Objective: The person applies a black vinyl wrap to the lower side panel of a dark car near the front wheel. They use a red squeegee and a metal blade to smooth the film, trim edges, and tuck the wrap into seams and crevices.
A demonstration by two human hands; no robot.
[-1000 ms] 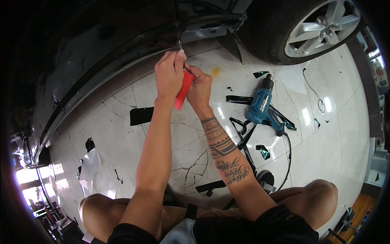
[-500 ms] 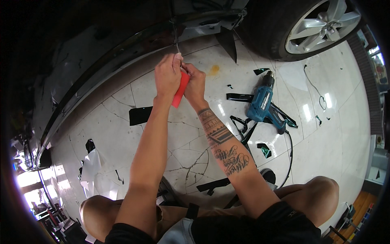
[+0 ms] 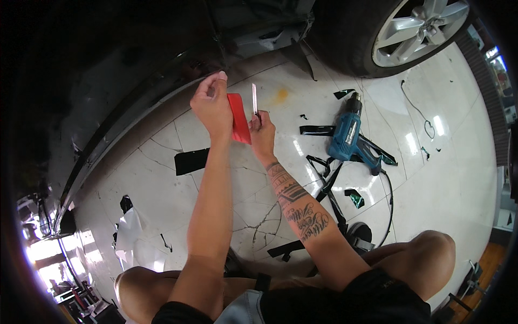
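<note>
My left hand (image 3: 212, 105) is closed in a pinch, thumb against fingertips, close to the lower edge of a dark car body (image 3: 162, 75). What its fingers pinch is too small to make out. To its right, my right hand (image 3: 263, 134) grips a snap-off utility knife (image 3: 254, 100), whose slim blade points up and away from me. A flat red squeegee card (image 3: 239, 120) stands between the two hands, its upper part beside my left palm and its lower corner at my right fingers. Which hand bears the card I cannot tell.
A blue heat gun (image 3: 347, 132) lies on the tiled floor at right, its black cord (image 3: 390, 202) trailing toward me. Black film strips (image 3: 327, 186) lie around it. The car wheel (image 3: 421, 32) stands at far right. A black film piece (image 3: 191, 161) lies below my left hand.
My hands have come apart; the right one has moved back toward me, and the knife blade now shows. My left hand has shifted slightly left, and the red card has tilted the other way.
</note>
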